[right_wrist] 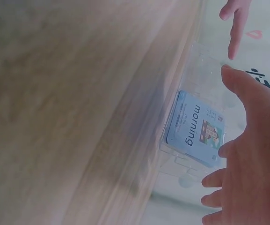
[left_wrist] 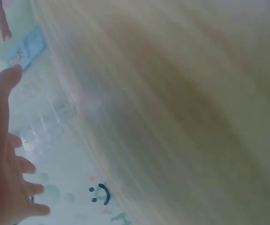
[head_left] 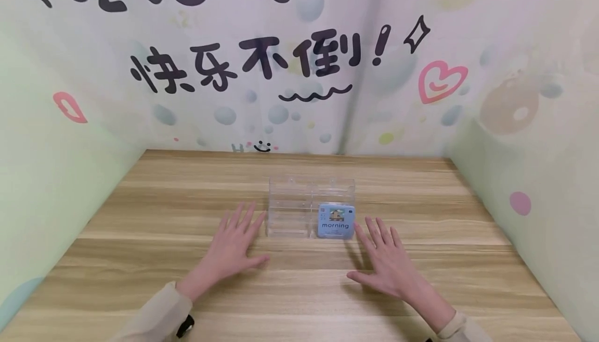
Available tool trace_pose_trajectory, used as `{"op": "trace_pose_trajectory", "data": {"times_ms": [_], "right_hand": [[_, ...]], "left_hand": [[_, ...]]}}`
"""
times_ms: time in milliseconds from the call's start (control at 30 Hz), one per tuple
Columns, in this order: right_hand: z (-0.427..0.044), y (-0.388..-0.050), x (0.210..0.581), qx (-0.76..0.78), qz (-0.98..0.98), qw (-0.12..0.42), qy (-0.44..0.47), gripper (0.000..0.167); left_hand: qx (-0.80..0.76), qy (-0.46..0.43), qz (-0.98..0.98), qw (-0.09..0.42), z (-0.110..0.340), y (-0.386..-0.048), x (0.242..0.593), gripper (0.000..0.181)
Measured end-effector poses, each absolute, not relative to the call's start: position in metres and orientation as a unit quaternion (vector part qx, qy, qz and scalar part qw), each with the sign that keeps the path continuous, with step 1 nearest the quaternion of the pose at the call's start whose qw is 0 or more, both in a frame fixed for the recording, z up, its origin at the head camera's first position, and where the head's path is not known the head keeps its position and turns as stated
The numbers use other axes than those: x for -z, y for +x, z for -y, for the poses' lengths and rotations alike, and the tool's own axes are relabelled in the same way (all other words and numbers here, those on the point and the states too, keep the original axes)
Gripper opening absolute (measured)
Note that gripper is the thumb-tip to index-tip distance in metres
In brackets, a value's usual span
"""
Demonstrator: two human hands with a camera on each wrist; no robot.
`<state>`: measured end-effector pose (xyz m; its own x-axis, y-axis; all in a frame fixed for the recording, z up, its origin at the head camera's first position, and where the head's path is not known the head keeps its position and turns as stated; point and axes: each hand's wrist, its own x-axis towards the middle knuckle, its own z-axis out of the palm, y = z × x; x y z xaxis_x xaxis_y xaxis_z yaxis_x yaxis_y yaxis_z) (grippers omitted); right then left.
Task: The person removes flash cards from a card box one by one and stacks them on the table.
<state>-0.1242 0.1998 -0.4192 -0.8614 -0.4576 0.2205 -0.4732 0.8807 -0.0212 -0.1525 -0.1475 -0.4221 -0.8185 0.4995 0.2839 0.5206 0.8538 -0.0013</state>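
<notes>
A clear plastic rack (head_left: 289,212) with two columns of slots stands at the middle of the table. In its front right slot are light blue square cards (head_left: 336,222), the front one printed "morning" with a small house picture. My left hand (head_left: 234,248), fingers spread, is beside the rack's left side and holds nothing. On the other side, my right hand (head_left: 388,261) has its fingers extended near the cards' right edge, also holding nothing. In the right wrist view the cards (right_wrist: 198,126) show close to the right fingertips; whether they touch is unclear.
The wood-grain table (head_left: 299,300) is bounded at the back and both sides by a pale printed cloth (head_left: 262,123) with black lettering, hearts and coloured spots. The left wrist view is washed out and blurred.
</notes>
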Motion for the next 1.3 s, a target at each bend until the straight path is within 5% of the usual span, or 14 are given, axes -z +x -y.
{"op": "trace_pose_trajectory", "data": {"times_ms": [867,1300], "right_hand": [[-0.203,-0.126,0.413,-0.040,0.968,0.085,0.231,0.095],[-0.199,-0.128,0.410,-0.052,0.969,0.074,0.232,0.095]], "left_hand": [[0.066,-0.302,0.939,0.150,0.150,-0.193,0.426,0.089],[0.108,-0.289,0.948,0.078,0.145,-0.204,0.425,0.100]]}}
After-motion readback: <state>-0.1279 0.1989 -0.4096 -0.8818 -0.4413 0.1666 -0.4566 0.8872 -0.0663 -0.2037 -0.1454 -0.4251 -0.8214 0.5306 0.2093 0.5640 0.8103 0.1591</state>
